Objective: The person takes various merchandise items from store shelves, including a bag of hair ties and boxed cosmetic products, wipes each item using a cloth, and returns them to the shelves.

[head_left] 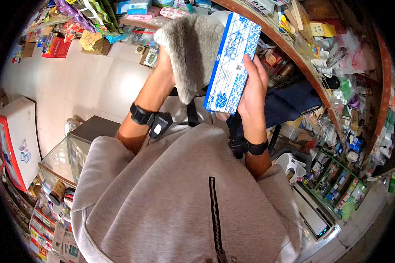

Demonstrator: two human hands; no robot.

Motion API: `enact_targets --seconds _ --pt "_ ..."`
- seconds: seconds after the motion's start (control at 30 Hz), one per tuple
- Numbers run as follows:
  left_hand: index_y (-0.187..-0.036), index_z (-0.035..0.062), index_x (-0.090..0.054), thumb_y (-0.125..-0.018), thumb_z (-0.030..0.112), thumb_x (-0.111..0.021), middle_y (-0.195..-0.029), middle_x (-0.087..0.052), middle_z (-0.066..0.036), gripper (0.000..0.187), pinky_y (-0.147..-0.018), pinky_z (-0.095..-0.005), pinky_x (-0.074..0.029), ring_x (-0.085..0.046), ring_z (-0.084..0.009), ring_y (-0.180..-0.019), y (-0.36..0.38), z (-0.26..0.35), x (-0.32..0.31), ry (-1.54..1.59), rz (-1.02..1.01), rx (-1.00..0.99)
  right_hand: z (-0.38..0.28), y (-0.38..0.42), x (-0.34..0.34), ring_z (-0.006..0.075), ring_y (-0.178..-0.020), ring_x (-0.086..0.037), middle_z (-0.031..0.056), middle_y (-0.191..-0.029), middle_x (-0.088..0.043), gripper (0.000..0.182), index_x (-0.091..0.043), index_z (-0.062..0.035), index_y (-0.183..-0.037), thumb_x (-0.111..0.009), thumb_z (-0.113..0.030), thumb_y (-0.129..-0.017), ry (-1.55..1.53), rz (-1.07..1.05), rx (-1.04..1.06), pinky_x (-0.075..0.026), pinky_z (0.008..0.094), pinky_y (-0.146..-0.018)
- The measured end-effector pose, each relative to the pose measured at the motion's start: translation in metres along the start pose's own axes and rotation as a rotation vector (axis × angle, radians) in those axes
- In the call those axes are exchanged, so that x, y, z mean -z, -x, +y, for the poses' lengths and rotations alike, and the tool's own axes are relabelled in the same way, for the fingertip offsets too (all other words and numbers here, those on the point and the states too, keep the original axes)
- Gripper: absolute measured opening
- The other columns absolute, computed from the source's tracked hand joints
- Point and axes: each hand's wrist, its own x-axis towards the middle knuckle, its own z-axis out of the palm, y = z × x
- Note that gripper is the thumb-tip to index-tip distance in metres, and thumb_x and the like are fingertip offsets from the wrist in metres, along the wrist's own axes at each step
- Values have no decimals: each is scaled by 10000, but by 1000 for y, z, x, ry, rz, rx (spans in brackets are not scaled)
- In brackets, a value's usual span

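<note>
My left hand [166,65] is closed on a grey fluffy cloth [188,48], which covers most of its fingers. The cloth hangs in front of my chest, its lower corner pointing down. In my right hand [253,87] is a flat, long blue-and-white patterned box [232,63], tilted with its upper end to the right. My thumb lies along the box's right edge. The cloth's right side lies right beside the box's left edge. Both wrists wear black straps.
Crowded shelves [329,87] with a brown edge curve along the right. Packaged goods [138,8] fill the shelf at the top. A glass counter [59,162] and a white-and-red chest [19,140] stand at left. A white game controller [290,164] lies at right.
</note>
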Motion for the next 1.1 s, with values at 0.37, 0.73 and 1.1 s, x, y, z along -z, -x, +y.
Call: enact_targets --seconds 0.37,0.73,1.1 --pt "-1441 70 -379 -973 616 -287 -1402 -488 -176 725 -1064 -463 -416 -509 -326 -1258 50 -23 -19 75 36 5 3 -9 -14 215 -1135 -575 127 -1270 -571 425 -421 -6 -1366 -546 -91 -969 -105 101 313 -452 362 -969" --pt "-1301 80 -491 -1000 542 -296 -1239 -581 -132 585 -929 -430 -507 -603 -290 -1081 20 -46 -7 270 224 -195 28 9 -15 190 -1121 -569 143 -1263 -567 470 -335 -23 -1402 -539 -35 -978 128 117 585 -482 328 -902" --pt "-1409 90 -435 -984 578 -305 -1376 -508 -140 660 -1047 -460 -431 -502 -307 -1255 44 3 -5 -28 123 -44 -25 5 41 176 -1066 -558 143 -1138 -606 338 -482 14 -1269 -569 -120 -972 1025 -391 513 -406 304 -961"
